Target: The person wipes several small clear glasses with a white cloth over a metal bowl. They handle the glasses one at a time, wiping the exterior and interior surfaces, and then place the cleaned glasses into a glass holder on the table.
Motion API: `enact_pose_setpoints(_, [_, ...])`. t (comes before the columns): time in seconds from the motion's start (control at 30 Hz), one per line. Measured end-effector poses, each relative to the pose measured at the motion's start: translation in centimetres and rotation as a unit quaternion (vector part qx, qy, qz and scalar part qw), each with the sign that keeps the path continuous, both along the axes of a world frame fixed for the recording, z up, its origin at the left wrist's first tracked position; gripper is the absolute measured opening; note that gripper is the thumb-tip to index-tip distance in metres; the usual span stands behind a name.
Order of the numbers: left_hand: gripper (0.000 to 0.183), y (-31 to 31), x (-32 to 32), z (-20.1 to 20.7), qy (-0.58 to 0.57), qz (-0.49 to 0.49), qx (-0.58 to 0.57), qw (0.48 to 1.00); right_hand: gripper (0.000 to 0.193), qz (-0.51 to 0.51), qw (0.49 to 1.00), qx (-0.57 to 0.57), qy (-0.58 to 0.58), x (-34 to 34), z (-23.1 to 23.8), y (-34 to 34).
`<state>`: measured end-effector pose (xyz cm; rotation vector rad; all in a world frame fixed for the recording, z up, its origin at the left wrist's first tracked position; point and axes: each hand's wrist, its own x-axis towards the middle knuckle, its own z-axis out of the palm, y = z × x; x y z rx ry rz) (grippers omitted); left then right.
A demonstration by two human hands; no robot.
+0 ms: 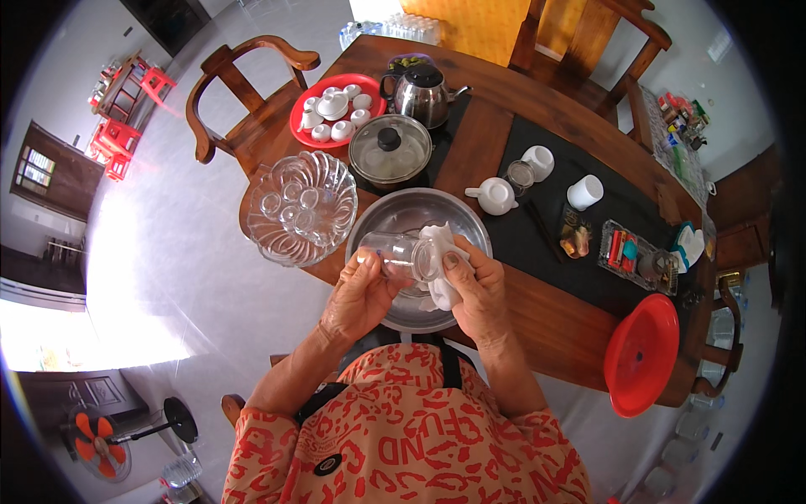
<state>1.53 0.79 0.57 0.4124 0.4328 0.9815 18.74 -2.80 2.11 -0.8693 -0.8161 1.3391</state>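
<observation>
Over the metal basin (461, 210), the person's left hand (359, 296) grips a clear glass jar (391, 254), while the right hand (481, 291) holds a bunched white cloth (442, 288) at its end. A scalloped glass bowl (274, 233) sits left of the basin.

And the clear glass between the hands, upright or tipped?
Tipped: the clear glass is sideways, its length running from the left hand toward the white cloth in the right hand.

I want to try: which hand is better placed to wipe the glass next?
Probably the right hand: it holds the white cloth at one end of the clear glass, while the left hand grips the other.
</observation>
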Motion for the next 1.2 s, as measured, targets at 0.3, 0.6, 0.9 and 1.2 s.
enact_pose_setpoints(0.3, [0.014, 0.0, 1.0, -0.9, -0.001, 0.029, 0.001, 1.0, 0.022, -0.129, 0.947, 0.06, -0.287, -1.2, 0.6, -0.6])
enact_pose_setpoints(0.6, [0.014, 0.3, 0.8, -1.2, -0.017, 0.039, -0.044, 0.998, 0.029, -0.203, 0.922, 0.091, -0.318, -1.1, 0.4, -0.6])
enact_pose_setpoints(0.9, [0.019, 0.1, 1.9, -0.6, -0.029, 0.011, -0.068, 0.997, 0.042, -0.201, 0.834, 0.207, -0.47, -3.2, -2.8, -0.5])
enact_pose_setpoints(1.2, [0.016, -0.5, 2.4, -0.8, -0.006, -0.008, -0.011, 1.0, 0.046, -0.27, 0.74, 0.24, -0.567, -1.0, -1.3, 1.2])
